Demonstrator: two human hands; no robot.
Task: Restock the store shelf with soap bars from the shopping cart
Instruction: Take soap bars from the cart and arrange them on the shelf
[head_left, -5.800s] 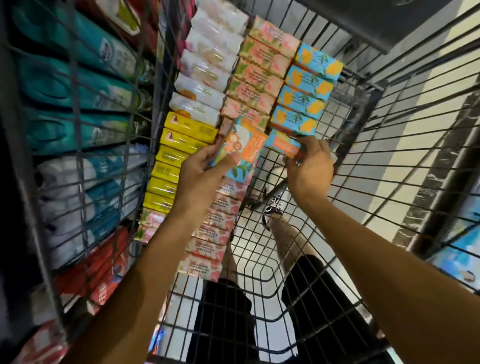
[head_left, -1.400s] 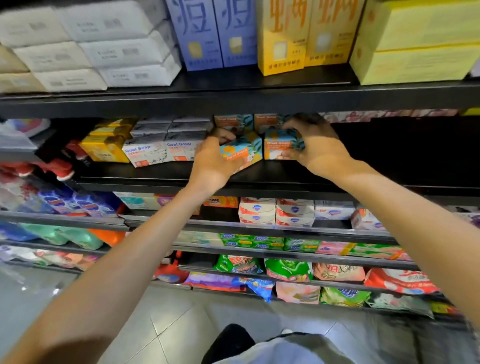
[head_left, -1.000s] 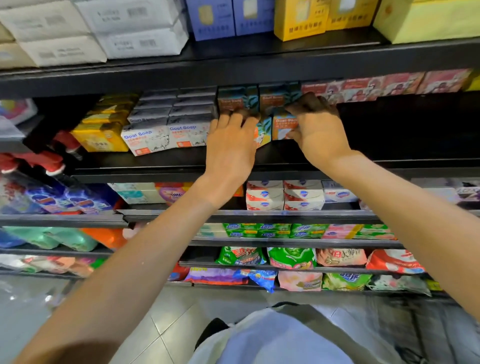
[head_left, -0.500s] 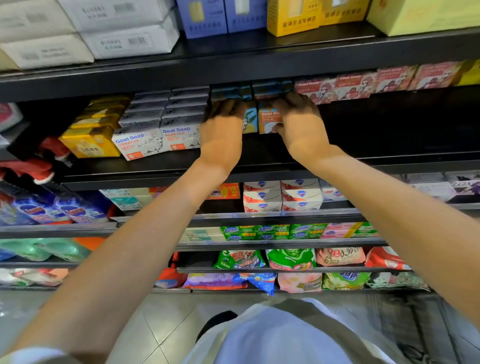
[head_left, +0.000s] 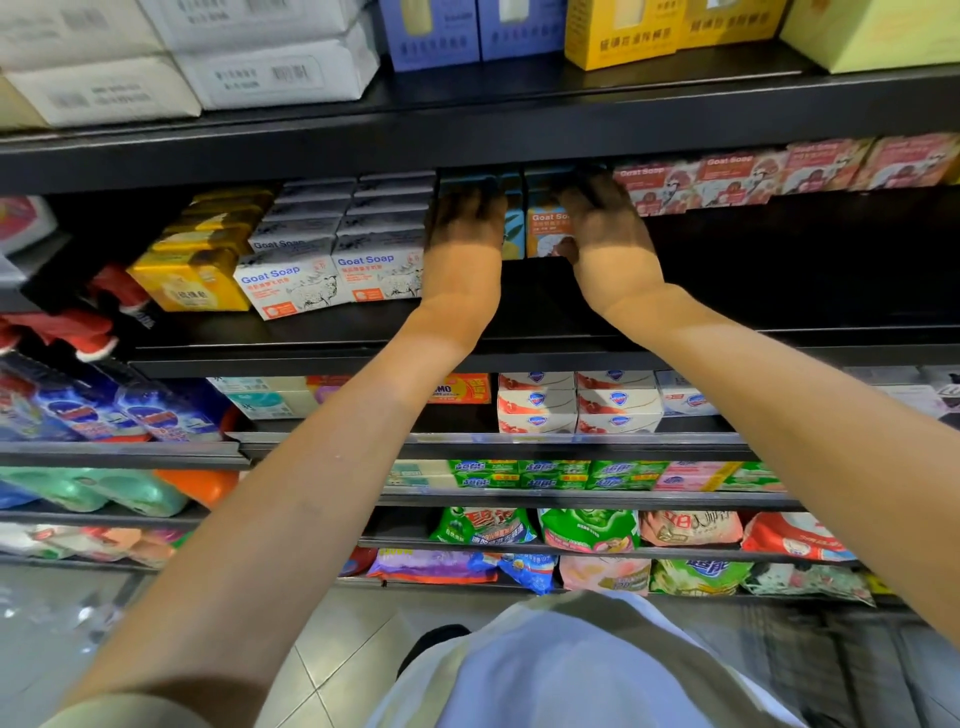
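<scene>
I'm seating soap boxes (head_left: 545, 231) deep on the shelf (head_left: 519, 312); left hand (head_left: 462, 244) flat against one, right hand (head_left: 608, 239) grasping another. Next: let go, return to the cart.

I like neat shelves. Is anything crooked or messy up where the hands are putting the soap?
Nothing much stands out. The left hand and right hand press on the blue and orange soap boxes, which stand upright. The white Goat Soap boxes beside them sit in straight rows. Nothing looks spilled or torn.
</scene>
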